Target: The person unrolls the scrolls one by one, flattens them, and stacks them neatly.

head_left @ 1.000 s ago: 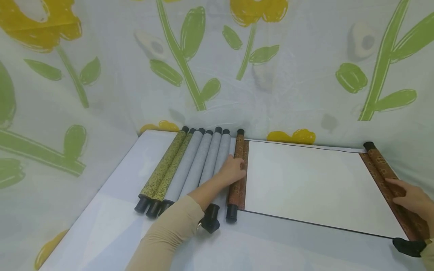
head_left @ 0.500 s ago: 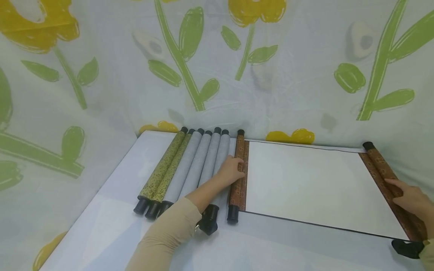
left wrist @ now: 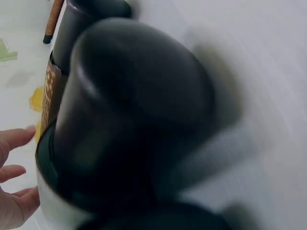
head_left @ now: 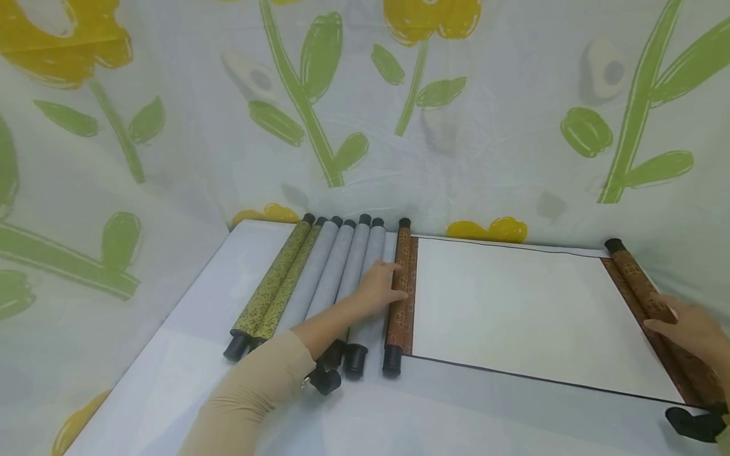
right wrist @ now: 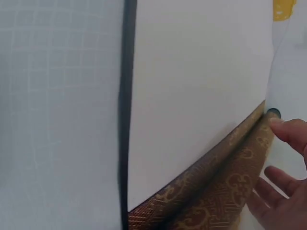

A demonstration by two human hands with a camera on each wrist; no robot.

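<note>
Head view: the left hand (head_left: 376, 288) and right hand (head_left: 692, 332), fingers spread wide, flank the unrolled scroll (head_left: 542, 310). Unheld, it might curl up; beneath the left forearm (head_left: 327, 326), a brushed grey roll (head_left: 312, 272) could shift.

We count two green scrolls (head_left: 274, 278), four grey scrolls (head_left: 310, 275) and one brown scroll (head_left: 542, 310). We see two hands (head_left: 376, 286).

Left grip (head_left: 373, 290) drawn back leftward, fingers spread wider at left brown roller (head_left: 397, 323); beige sleeve (head_left: 251, 389) shifted left, uncovering grey roll's black cap (head_left: 356, 363).
</note>
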